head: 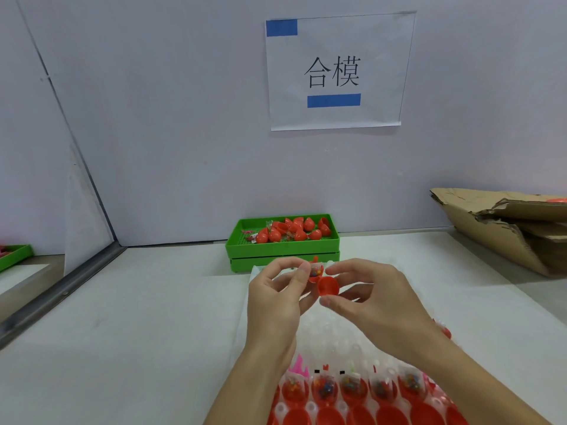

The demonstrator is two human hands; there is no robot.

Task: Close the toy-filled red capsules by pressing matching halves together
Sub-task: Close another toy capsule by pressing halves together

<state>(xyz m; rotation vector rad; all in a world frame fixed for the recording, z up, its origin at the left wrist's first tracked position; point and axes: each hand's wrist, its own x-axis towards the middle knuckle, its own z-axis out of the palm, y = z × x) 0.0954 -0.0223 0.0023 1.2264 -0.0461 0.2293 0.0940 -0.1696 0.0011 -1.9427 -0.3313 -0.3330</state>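
Left hand (276, 297) pinches the filled half (313, 276), mouth up; right hand (368, 299) pinches the cap (329, 286), mouth facing the viewer. Wall sign (334, 72) reads 合模.

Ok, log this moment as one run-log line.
left hand holds filled half | right hand holds empty half | halves not yet joined | green tray holds closed capsules

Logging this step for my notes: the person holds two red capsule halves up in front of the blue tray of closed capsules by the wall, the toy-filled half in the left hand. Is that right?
Not quite: the tray by the wall is green, not blue, as the head view shows. The rest holds: the left hand holds the toy-filled half, the right hand the empty half.
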